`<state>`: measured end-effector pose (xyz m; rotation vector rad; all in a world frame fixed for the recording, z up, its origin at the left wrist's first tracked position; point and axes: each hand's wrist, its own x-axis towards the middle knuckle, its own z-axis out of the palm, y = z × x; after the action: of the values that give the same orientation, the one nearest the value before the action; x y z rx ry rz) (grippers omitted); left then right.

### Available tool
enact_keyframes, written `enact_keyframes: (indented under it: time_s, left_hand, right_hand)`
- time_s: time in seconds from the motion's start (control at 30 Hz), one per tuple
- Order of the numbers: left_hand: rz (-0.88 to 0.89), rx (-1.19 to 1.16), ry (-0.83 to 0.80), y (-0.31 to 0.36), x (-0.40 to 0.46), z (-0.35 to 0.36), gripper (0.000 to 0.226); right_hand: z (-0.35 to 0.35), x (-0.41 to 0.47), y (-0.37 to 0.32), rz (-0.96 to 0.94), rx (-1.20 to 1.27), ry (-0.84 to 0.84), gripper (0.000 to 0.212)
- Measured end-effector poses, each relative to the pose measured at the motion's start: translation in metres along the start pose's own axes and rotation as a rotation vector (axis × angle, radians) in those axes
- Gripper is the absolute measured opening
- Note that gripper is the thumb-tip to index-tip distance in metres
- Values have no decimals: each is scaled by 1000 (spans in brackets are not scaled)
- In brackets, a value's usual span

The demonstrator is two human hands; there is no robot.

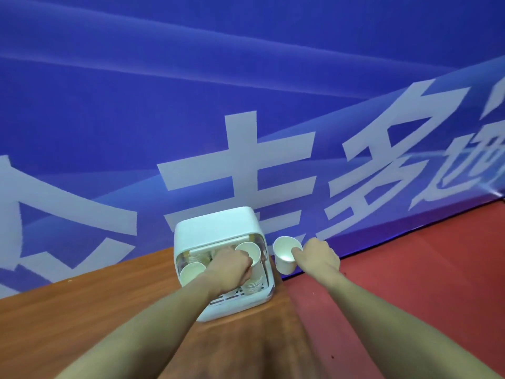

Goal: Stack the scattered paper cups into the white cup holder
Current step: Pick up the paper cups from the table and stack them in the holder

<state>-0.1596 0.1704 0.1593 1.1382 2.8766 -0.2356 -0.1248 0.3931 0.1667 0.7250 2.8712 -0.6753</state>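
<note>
Your colour inventory: cup holder [218,228], plain white; paper cups [284,254], white inside and out; tabletop [109,310], orange-brown wood grain; floor [423,269] at lower right, red; backdrop [246,77] across the upper frame, blue with pale streaks and large white characters.

You see the white cup holder [218,228] at twelve o'clock, stacked paper cups [252,284] inside; another cup [285,254] is held tilted at its three o'clock.
</note>
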Motion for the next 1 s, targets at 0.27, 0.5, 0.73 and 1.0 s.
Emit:
enact_keyframes:
  time_s: [0.27, 0.5, 0.73, 1.0]
  left_hand:
    - [-69, 7, -179, 8, 9, 46, 26]
    - [-75, 33, -201, 12, 9, 57, 27]
    - [-95, 34, -108, -11, -3, 38, 33]
    - [-125, -37, 3, -46, -28, 12, 51]
  right_hand:
    - [27, 1, 29, 75, 29, -77, 25]
    - [39, -4, 32, 91, 33, -102, 26]
    - [26, -3, 2, 16, 54, -66, 23]
    - [28, -3, -54, -135, 14, -88, 23]
